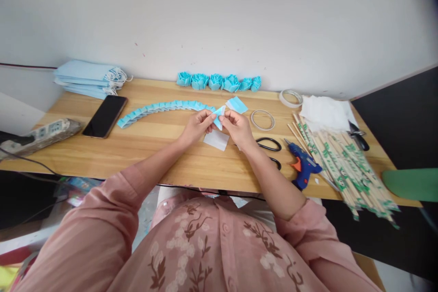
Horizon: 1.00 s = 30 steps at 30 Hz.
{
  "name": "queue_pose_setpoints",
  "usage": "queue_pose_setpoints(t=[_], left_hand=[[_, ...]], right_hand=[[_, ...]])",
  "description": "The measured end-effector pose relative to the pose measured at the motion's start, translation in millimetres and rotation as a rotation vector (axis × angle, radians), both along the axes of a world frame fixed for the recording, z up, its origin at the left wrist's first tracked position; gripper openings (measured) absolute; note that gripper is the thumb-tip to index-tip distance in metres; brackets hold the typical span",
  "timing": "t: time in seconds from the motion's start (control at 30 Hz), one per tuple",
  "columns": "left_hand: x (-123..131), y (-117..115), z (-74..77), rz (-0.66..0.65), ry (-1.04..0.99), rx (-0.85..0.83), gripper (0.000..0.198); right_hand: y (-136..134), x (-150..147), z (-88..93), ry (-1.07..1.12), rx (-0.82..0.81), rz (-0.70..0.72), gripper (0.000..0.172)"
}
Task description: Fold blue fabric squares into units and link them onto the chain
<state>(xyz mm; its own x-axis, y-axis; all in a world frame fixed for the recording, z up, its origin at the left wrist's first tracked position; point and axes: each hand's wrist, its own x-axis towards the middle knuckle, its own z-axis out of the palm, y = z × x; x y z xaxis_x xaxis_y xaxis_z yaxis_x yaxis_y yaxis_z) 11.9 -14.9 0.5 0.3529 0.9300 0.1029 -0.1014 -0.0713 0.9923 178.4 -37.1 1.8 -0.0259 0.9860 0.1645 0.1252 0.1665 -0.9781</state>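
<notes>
A wooden bench [150, 134] ran along the wall, with the person's pink-sleeved arms reaching over its front edge. At the right lay a broad spread of wrapped chopsticks [345, 164], some of the ends jutting past the edge. A pile of pale blue masks [87, 77] filled the far left corner, and a long curved row of folded blue pieces [160, 108] swept across the left half, its right end close by the left hand. Six blue paper-like roses [216, 81] were lined up near the wall, beyond both hands. A power strip [54, 131] and a dark phone [105, 117] sat at the left; a blue glue gun [303, 164] lay at the right, beside black-handled scissors partly covered by the right forearm.

The left hand [199, 125] and right hand [238, 128] met near the middle, held just apart, fingers curled rather than spread. Each pinched one side of a small folded blue-and-white piece [219, 117] between thumb and fingers, so that it stood between the fingertips, above the bench. A pale sheet [216, 140] lay just below the hands on the near side, and a few blue squares [237, 104] lay just beyond the right hand.
</notes>
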Motion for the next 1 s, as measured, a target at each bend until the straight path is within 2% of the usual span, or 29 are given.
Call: queue_pose_setpoints(t=[0.2,0.4,0.63,1.0], left_hand=[[-1.3,-0.5,-1.3,-0.015,0.021,0.013,0.051],[-2.7,-1.4,2.6,-0.038,0.072,0.02,0.046],[-1.5,-3.8,5.0,-0.054,0.148,0.006,0.049],[-1.7,-3.4,7.5,-0.063,0.107,-0.042,0.047]], right_hand=[[-1.1,-1.1,1.2,0.043,-0.032,0.037,0.034],[-2.3,0.8,9.8,0.093,-0.016,0.006,0.03],[1.2,3.0,5.0,0.091,0.029,-0.073,0.02],[0.0,5.7,7.2,0.067,0.057,-0.059,0.015]])
